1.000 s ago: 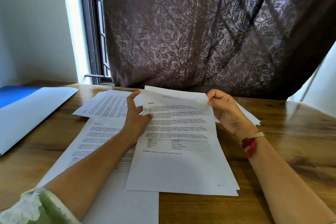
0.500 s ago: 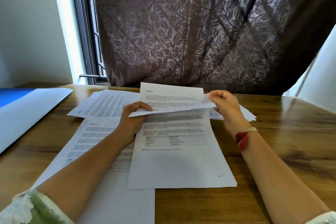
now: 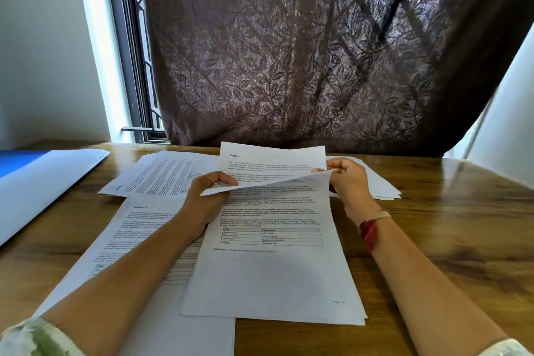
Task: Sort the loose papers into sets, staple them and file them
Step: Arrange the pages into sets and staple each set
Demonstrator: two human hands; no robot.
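A stack of printed sheets [image 3: 274, 277] lies in front of me on the wooden table [image 3: 450, 228]. A sheet headed "Section 2" [image 3: 268, 163] stands raised above the stack's far end. My left hand [image 3: 208, 196] pinches the top sheet's curled far edge at the left. My right hand [image 3: 349, 182] pinches it at the right corner. Another printed sheet [image 3: 138, 228] lies to the left, partly under my left forearm. More loose pages [image 3: 161, 173] are spread behind it, and further sheets [image 3: 381, 185] lie behind my right hand.
A blue and white folder [image 3: 43, 182] lies open at the table's left edge. A dark patterned curtain [image 3: 303, 52] hangs right behind the table, beside a window frame [image 3: 130, 66]. Bare wood shows on the right side.
The top sheet's far end has been peeled up and curled toward me, baring the "Section 2" page behind it. Both hands stayed at the stack's far end.
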